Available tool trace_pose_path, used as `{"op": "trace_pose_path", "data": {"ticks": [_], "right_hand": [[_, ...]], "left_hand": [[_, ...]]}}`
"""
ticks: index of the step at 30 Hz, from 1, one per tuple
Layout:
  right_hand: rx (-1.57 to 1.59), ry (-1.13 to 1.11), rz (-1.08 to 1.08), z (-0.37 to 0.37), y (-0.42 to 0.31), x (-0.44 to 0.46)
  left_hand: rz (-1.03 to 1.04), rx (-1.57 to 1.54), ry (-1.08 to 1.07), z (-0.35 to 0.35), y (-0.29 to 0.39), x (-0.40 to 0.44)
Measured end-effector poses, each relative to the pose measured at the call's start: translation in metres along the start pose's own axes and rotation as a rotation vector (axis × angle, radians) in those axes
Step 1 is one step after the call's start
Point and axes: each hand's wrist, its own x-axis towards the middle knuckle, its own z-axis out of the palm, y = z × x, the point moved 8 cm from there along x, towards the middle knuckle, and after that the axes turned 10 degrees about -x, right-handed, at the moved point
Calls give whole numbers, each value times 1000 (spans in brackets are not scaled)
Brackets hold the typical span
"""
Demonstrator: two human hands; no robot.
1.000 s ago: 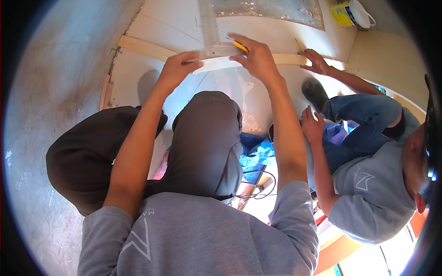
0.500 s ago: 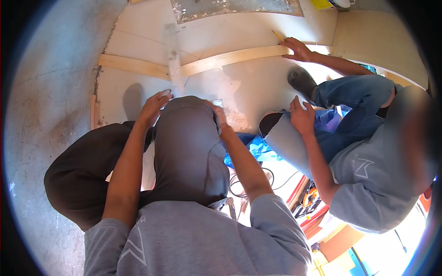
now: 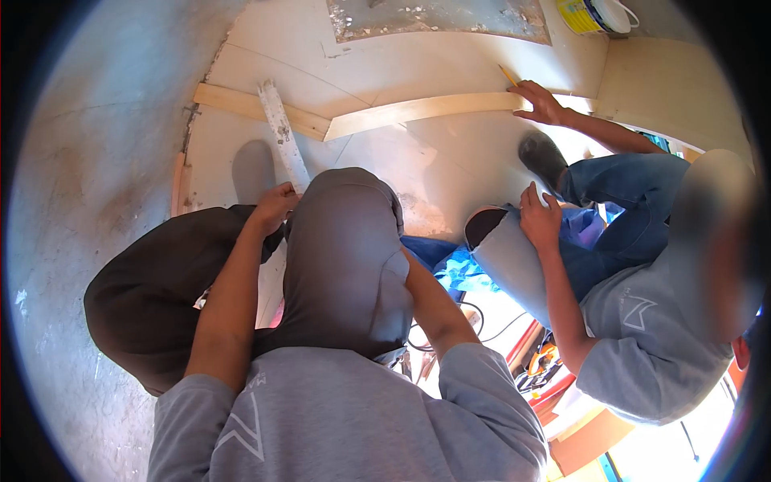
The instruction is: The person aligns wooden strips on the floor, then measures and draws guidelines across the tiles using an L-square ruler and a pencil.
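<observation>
My left hand (image 3: 275, 206) is beside my raised knee, fingers closed at the near end of a paint-spattered metal straightedge (image 3: 278, 120). The straightedge runs away from me across a long, narrow wood strip (image 3: 241, 102). A second light wood strip (image 3: 426, 110) meets the first at an angle, right of the straightedge. My right forearm (image 3: 438, 301) passes behind my knee, which hides the right hand. On the right, a co-worker's hand (image 3: 542, 103) rests at the far end of the second strip with a pencil (image 3: 507, 75). The co-worker's other hand (image 3: 540, 217) is by their knee.
Pencil lines mark the pale board underfoot. A stained grey panel (image 3: 434, 20) and a yellow-labelled bucket (image 3: 585, 14) are at the far side. A scuffed wall (image 3: 88, 161) stands left. Blue plastic (image 3: 466, 271), a black cable (image 3: 479, 320) and tools lie between me and the co-worker.
The straightedge has swung, its far end now lower and further left, and my left hand has moved down. My right hand has slipped out of sight behind the knee. The view has shifted slightly.
</observation>
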Motion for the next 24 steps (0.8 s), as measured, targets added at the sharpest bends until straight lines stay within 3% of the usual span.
{"op": "trace_pose_path", "data": {"ticks": [7, 16, 21, 24], "right_hand": [[-397, 68, -135, -42, -15, -9], [-1455, 76, -70, -253, 65, -40], [-1695, -7, -53, -297, 83, -50], [-1671, -18, -47, -299, 81, -49]], "left_hand": [[-15, -53, -15, 8, -14, 5], [2, -65, -45, 17, -8, -6], [-21, -90, -26, 14, -16, -4], [-35, -111, -52, 13, -19, -3]]}}
